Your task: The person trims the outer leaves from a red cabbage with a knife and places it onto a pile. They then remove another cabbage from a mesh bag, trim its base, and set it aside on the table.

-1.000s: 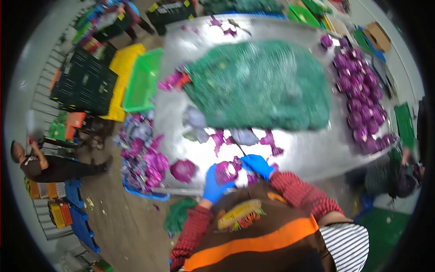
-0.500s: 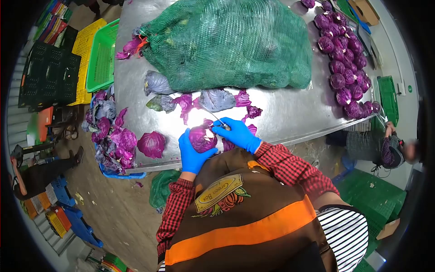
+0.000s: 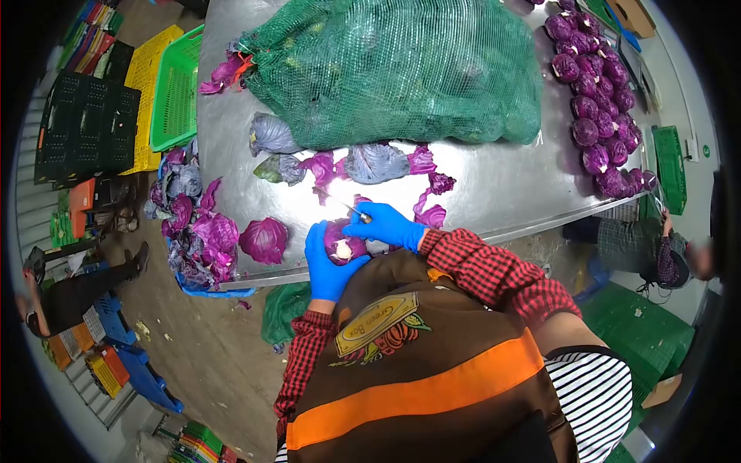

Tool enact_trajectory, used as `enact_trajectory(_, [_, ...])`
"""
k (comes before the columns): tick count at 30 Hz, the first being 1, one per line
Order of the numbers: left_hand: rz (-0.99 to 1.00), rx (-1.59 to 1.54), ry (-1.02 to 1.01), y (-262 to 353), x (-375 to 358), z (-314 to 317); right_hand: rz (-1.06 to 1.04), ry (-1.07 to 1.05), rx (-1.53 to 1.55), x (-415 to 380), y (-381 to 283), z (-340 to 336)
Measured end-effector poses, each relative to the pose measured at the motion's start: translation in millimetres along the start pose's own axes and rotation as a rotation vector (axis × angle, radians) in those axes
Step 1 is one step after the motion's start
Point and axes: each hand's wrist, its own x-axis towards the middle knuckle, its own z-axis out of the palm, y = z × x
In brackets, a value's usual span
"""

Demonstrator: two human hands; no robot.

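My left hand, in a blue glove, cups a red cabbage at the near edge of the steel table, with the pale stem end showing. My right hand, also gloved blue, grips a knife whose blade points up and left over the cabbage. Loose purple leaves lie around both hands. A big green net sack of cabbages fills the table's far part.
Several trimmed red cabbages are piled along the table's right side. A heap of discarded leaves lies off the left edge. Green, yellow and black crates stand left. One person crouches at right, another at far left.
The view has tilted down, so the table reads closer. The cabbage has turned in my left hand and now shows its stem end; the knife stays over it.
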Motion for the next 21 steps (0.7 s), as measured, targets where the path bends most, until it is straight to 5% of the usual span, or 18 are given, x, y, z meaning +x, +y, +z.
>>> enact_trajectory(5, [-0.04, -0.221, -0.048, -20, 2, -6, 0.167, 0.024, 0.474, 10, 22, 1])
enact_trajectory(7, [-0.372, -0.609, -0.122, -24, 5, -15, 0.201, 0.087, 0.526, 12, 23, -5])
enact_trajectory(11, [-0.458, -1.214, -0.133, -4, 2, -23, 0.244, 0.08, 0.475, 2, 13, -19])
enact_trajectory(14, [-0.354, -1.329, -0.131, 7, 4, -23, 0.38, -0.077, 0.489, -16, -36, -29])
enact_trajectory(17, [-0.264, -1.321, -0.122, 18, 8, -23, 0.256, -0.015, 0.686, -20, -37, -18])
enact_trajectory(21, [-0.402, -1.234, -0.004, 23, 17, -25, 0.168, 0.077, 0.509, -25, -62, -23])
